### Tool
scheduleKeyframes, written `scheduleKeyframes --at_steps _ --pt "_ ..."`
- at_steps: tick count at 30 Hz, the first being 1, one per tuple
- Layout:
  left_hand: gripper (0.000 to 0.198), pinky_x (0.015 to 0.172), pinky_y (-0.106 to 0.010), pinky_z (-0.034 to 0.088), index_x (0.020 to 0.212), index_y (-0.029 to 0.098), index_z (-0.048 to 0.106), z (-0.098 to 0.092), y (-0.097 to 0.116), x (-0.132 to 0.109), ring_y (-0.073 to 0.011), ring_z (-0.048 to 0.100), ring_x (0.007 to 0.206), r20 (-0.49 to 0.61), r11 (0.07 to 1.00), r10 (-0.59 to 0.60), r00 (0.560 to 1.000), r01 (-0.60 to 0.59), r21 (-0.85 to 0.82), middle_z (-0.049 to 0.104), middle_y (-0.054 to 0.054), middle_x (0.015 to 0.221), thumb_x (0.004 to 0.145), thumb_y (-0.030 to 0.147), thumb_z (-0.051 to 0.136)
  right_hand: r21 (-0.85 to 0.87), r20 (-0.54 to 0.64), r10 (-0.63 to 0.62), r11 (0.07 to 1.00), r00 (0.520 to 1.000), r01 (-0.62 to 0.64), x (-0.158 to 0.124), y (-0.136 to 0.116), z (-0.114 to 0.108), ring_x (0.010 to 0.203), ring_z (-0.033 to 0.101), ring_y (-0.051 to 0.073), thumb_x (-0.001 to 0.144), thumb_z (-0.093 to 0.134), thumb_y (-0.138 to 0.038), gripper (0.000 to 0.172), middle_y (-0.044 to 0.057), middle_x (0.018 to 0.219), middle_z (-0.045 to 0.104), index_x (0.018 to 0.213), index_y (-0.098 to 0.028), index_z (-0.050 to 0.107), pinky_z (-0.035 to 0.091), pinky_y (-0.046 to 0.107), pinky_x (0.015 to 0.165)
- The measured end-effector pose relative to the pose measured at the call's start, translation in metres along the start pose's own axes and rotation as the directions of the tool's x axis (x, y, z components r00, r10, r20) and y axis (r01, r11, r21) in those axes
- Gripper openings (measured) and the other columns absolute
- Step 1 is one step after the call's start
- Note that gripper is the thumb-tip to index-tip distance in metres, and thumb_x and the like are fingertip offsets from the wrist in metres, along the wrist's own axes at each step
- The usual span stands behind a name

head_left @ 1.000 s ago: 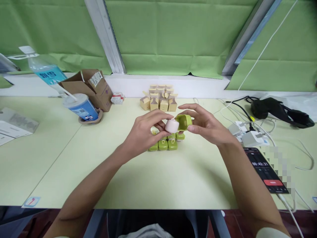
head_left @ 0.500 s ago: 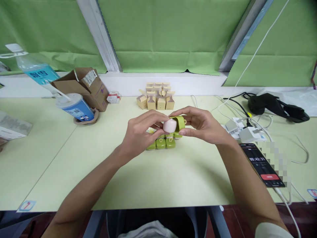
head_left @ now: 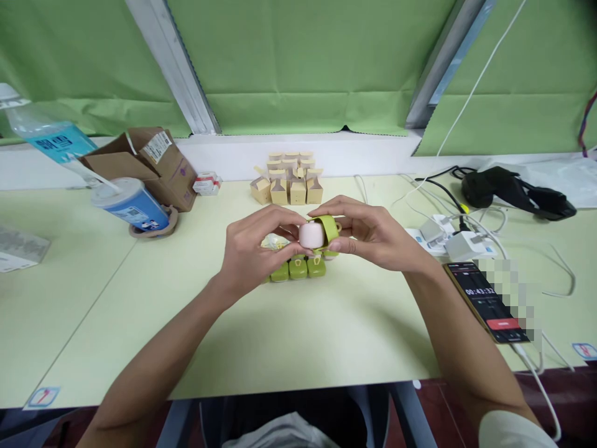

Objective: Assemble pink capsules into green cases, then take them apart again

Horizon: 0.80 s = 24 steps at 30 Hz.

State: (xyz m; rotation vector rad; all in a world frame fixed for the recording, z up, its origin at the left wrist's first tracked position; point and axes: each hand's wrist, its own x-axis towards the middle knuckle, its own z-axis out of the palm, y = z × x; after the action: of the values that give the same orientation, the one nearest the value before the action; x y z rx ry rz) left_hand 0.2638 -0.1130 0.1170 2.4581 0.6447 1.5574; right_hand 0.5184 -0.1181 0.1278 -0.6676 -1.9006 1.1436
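Observation:
My left hand [head_left: 254, 249] pinches a small pale pink rounded container [head_left: 310, 236] between thumb and fingertips. My right hand [head_left: 380, 239] grips a yellow-green cover [head_left: 331, 229] with a small loop on its right side. The container's right end sits partly inside the cover's open mouth, in front of my chest and above the table. Beneath my hands, several green rounded pieces [head_left: 297, 268] with yellow loop-shaped marks lie in rows, partly hidden by the fingers. Clear plastic wrapping [head_left: 275, 241] shows behind my left fingers.
Several small open cardboard boxes [head_left: 289, 186] stand by the wall. At left are a brown carton [head_left: 156, 165], a blue cup [head_left: 135, 205] and a bottle [head_left: 60, 143]. To the right lie a power strip [head_left: 436, 239], cables, and a phone [head_left: 485, 302] beside my right forearm.
The pink container and the green cover have come slightly closer together, with the container a little deeper in the cover. The whole view has shifted a little.

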Motion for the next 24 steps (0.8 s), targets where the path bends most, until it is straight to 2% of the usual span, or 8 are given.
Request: scheduleKeyframes --at_steps 4,7,10,12,16,19,24 --pt "0.048 0.074 -0.03 0.075 0.122 0.024 0.076 0.001 -0.001 0.0 -0.0227 0.078 0.111 0.018 1.0 -0.002 1.0 0.002 -0.001 0.077 -0.01 0.123 0.087 0.054 0.09 0.053 0.003 0.0 0.999 1.0 0.0 0.0 0.002 0.004 0.098 0.074 0.018 0.101 0.08 -0.043 0.039 0.007 0.127 0.071 0.133 -0.027 0.067 0.066 0.033 0.082" --pt "0.045 0.079 -0.031 0.075 0.124 0.024 0.075 0.002 -0.001 0.0 -0.0251 0.076 0.124 0.026 1.0 0.017 1.0 -0.018 0.022 0.075 -0.012 0.136 0.091 0.054 0.085 0.137 -0.016 -0.029 0.99 0.999 0.031 0.0 0.003 0.01 0.093 0.075 0.015 0.103 0.076 -0.044 0.032 0.003 0.121 0.07 0.122 -0.028 0.056 0.067 0.032 0.082" --pt "0.041 0.077 -0.028 0.074 0.117 0.022 0.076 0.003 -0.001 0.0 -0.025 0.079 0.12 -0.022 1.0 0.031 0.999 -0.031 -0.005 0.08 -0.011 0.13 0.089 0.05 0.088 0.116 -0.038 -0.071 0.99 0.997 0.075 0.001 0.004 0.018 0.095 0.074 0.014 0.104 0.076 -0.04 0.026 0.008 0.142 0.063 0.111 -0.026 0.056 0.069 0.033 0.082" --pt "0.043 0.075 -0.028 0.074 0.114 0.022 0.076 0.005 -0.001 -0.001 -0.0257 0.081 0.116 -0.051 1.0 0.027 0.998 -0.028 -0.011 0.082 -0.01 0.125 0.085 0.05 0.091 0.066 -0.066 -0.129 0.989 0.99 0.133 0.002 0.006 0.022 0.107 0.074 0.017 0.101 0.08 -0.034 0.025 0.01 0.151 0.056 0.112 -0.026 0.059 0.07 0.034 0.084" --pt "0.046 0.078 -0.03 0.074 0.112 0.023 0.076 0.007 -0.002 -0.002 -0.0259 0.082 0.112 -0.094 0.997 0.074 0.993 -0.072 0.022 0.084 -0.009 0.12 0.082 0.052 0.093 -0.051 -0.141 -0.253 0.967 0.957 0.249 0.005 0.014 0.027 0.134 0.065 0.026 0.096 0.083 -0.025 0.025 0.011 0.14 0.06 0.113 -0.026 0.064 0.071 0.035 0.086" --pt "0.046 0.08 -0.03 0.074 0.115 0.023 0.075 0.004 -0.002 0.0 -0.0253 0.082 0.113 -0.084 0.991 0.129 0.988 -0.125 0.047 0.084 -0.009 0.12 0.084 0.052 0.091 -0.13 -0.175 -0.301 0.951 0.937 0.281 0.005 0.02 0.027 0.134 0.065 0.029 0.092 0.085 -0.026 0.024 0.012 0.138 0.064 0.108 -0.025 0.067 0.071 0.034 0.078" --pt "0.041 0.088 -0.033 0.074 0.125 0.025 0.074 -0.003 0.001 0.003 -0.0254 0.08 0.119 0.016 0.984 0.163 0.987 -0.163 0.067 0.081 -0.01 0.131 0.092 0.046 0.086 -0.231 -0.205 -0.428 0.895 0.88 0.381 0.007 0.025 0.025 0.129 0.069 0.03 0.087 0.084 -0.021 0.021 0.012 0.132 0.07 0.102 -0.026 0.07 0.067 0.031 0.067"
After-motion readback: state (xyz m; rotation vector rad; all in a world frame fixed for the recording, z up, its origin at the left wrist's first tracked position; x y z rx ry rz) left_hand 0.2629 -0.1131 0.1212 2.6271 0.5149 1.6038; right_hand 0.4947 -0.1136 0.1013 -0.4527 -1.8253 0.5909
